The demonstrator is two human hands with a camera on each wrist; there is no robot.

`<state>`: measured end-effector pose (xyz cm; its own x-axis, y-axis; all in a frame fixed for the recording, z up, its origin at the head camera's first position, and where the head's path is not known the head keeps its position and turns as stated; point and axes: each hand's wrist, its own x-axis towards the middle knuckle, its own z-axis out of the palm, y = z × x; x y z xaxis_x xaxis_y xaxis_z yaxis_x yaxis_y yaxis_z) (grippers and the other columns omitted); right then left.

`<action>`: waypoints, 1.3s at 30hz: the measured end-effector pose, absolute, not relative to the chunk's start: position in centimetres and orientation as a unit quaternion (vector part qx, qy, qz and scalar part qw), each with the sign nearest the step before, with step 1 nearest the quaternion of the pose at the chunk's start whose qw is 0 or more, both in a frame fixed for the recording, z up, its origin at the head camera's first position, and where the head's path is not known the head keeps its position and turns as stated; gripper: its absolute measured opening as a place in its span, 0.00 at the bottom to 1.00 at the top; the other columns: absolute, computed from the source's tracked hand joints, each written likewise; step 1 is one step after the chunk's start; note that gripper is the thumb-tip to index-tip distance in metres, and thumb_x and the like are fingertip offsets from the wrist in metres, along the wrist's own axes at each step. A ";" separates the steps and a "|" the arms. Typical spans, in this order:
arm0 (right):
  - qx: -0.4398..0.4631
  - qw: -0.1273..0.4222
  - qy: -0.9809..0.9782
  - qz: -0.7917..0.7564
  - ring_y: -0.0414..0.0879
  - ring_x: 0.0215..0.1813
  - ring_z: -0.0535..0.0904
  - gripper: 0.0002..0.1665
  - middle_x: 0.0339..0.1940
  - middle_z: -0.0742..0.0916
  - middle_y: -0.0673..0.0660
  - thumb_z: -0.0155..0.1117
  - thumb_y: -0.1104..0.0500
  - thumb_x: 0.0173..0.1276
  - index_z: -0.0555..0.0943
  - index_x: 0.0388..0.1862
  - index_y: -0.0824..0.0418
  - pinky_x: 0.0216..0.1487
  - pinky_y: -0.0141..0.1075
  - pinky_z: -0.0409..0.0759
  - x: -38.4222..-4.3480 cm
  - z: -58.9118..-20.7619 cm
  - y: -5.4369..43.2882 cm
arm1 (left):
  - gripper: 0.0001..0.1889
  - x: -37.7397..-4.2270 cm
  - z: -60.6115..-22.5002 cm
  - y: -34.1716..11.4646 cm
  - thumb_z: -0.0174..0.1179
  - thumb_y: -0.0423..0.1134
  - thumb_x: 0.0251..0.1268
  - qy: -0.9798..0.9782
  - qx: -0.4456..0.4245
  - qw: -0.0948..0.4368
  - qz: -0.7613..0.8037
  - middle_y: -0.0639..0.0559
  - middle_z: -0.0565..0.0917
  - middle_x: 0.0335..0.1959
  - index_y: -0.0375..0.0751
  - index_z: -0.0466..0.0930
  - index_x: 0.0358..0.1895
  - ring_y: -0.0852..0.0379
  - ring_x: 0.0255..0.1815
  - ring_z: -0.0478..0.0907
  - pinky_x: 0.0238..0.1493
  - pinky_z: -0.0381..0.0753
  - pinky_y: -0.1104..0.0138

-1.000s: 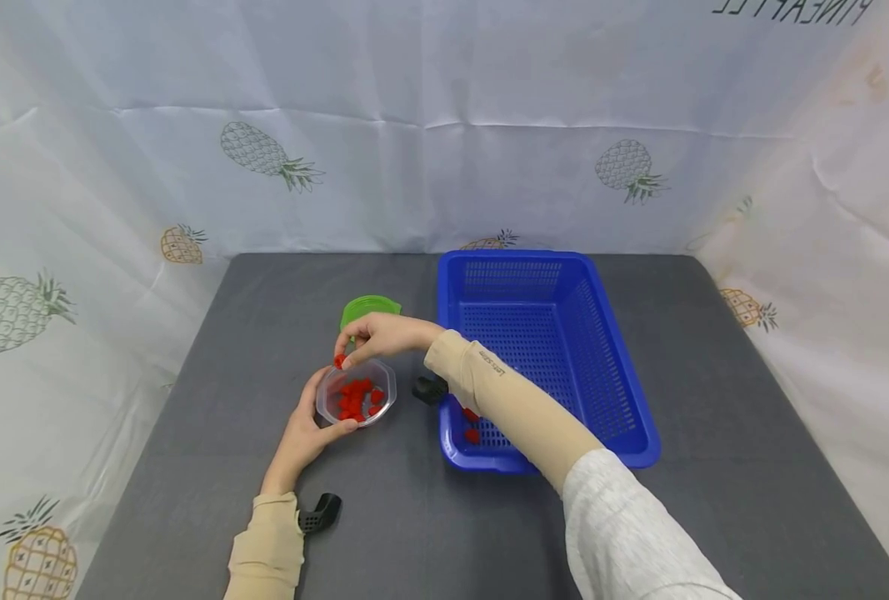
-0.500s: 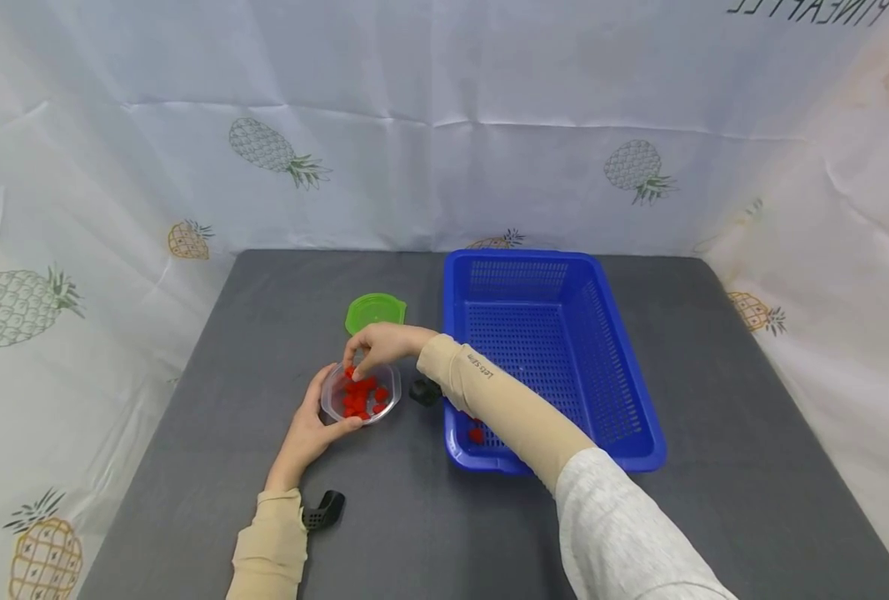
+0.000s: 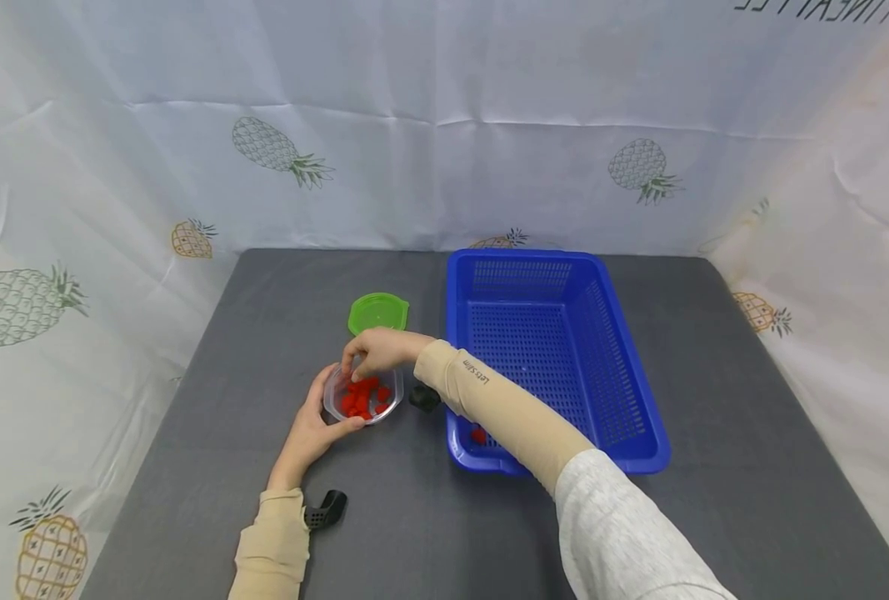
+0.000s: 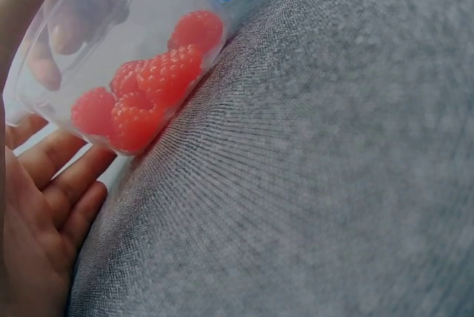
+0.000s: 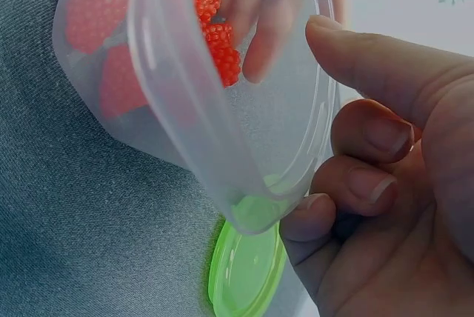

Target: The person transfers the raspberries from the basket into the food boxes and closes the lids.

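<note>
My left hand [image 3: 312, 429] holds a clear plastic tub [image 3: 400, 387] by its side, thumb at the near rim and fingers around the far left. Several red raspberries [image 3: 362, 400] lie at the bottom, and in the left wrist view raspberries [image 4: 167, 76] show through the wall. My right hand [image 3: 386, 348] reaches over from the right, thumb and forefinger dipping in at the far rim. In the right wrist view the right hand [image 5: 385, 206] has its other fingers loosely bent outside the rim, with no berry showing between thumb and fingers.
A green lid [image 3: 378, 312] lies behind the tub. To the right stands a blue plastic basket [image 3: 631, 367] under the right forearm, with a raspberry [image 3: 478, 435] in its near left corner. Each wrist carries a black camera mount [image 3: 327, 510]. A pineapple-print cloth [image 3: 444, 183] walls the table.
My right hand has lowered a raspberry from above the rim into the tub and let it go. The left hand has kept its hold on the tub.
</note>
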<state>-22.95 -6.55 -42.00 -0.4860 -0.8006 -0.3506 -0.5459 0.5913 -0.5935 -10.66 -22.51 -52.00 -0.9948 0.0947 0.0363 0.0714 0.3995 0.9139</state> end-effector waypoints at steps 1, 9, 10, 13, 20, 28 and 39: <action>-0.401 0.309 0.837 -0.208 0.38 0.27 0.70 0.09 0.26 0.79 0.48 0.63 0.57 0.63 0.82 0.43 0.52 0.28 0.25 0.70 -23.0 -42.0 -6.6 | 0.49 -10.7 -52.0 -22.5 0.70 0.40 0.48 0.836 0.049 0.010 0.546 0.41 0.57 0.72 0.50 0.48 0.73 0.42 0.72 0.55 0.68 0.55 0.41; -0.393 0.317 0.835 -0.218 0.39 0.27 0.70 0.10 0.26 0.79 0.48 0.64 0.56 0.63 0.82 0.43 0.52 0.28 0.26 0.70 -23.0 -42.1 -6.5 | 0.49 -10.6 -51.9 -22.5 0.70 0.41 0.48 0.836 0.052 0.011 0.546 0.41 0.57 0.72 0.49 0.48 0.72 0.42 0.72 0.55 0.68 0.55 0.40; -0.392 0.318 0.835 -0.218 0.39 0.27 0.70 0.10 0.27 0.79 0.48 0.64 0.56 0.63 0.82 0.43 0.52 0.28 0.26 0.70 -23.0 -42.1 -6.5 | 0.49 -10.6 -51.9 -22.4 0.70 0.41 0.48 0.836 0.053 0.010 0.546 0.41 0.56 0.72 0.49 0.48 0.72 0.42 0.72 0.55 0.68 0.55 0.40; -0.391 0.322 0.834 -0.221 0.38 0.27 0.69 0.10 0.26 0.78 0.48 0.64 0.55 0.63 0.82 0.44 0.51 0.28 0.26 0.69 -23.0 -41.8 -6.3 | 0.50 -10.6 -51.9 -22.4 0.70 0.41 0.48 0.837 0.053 0.009 0.545 0.41 0.56 0.72 0.49 0.48 0.72 0.41 0.72 0.55 0.68 0.55 0.40; -0.392 0.331 0.818 -0.261 0.40 0.24 0.68 0.13 0.23 0.77 0.53 0.64 0.57 0.62 0.81 0.47 0.54 0.26 0.27 0.67 -23.2 -40.6 -5.6 | 0.49 -10.5 -51.9 -22.4 0.69 0.40 0.49 0.833 0.053 0.011 0.551 0.40 0.58 0.71 0.49 0.47 0.73 0.42 0.71 0.56 0.67 0.55 0.40; -0.403 0.310 0.807 -0.301 0.47 0.28 0.72 0.15 0.31 0.82 0.62 0.63 0.56 0.64 0.80 0.50 0.54 0.30 0.28 0.71 -23.5 -39.1 -4.5 | 0.49 -10.4 -51.9 -22.4 0.69 0.41 0.49 0.834 0.048 0.015 0.549 0.42 0.58 0.71 0.50 0.48 0.73 0.42 0.71 0.56 0.69 0.53 0.40; -0.392 0.278 0.794 -0.373 0.41 0.20 0.63 0.16 0.14 0.70 0.50 0.63 0.52 0.63 0.80 0.50 0.51 0.28 0.31 0.69 -23.6 -37.0 -1.2 | 0.48 -10.5 -52.0 -22.4 0.69 0.41 0.48 0.838 0.049 0.006 0.543 0.42 0.60 0.70 0.48 0.49 0.72 0.42 0.71 0.56 0.69 0.53 0.40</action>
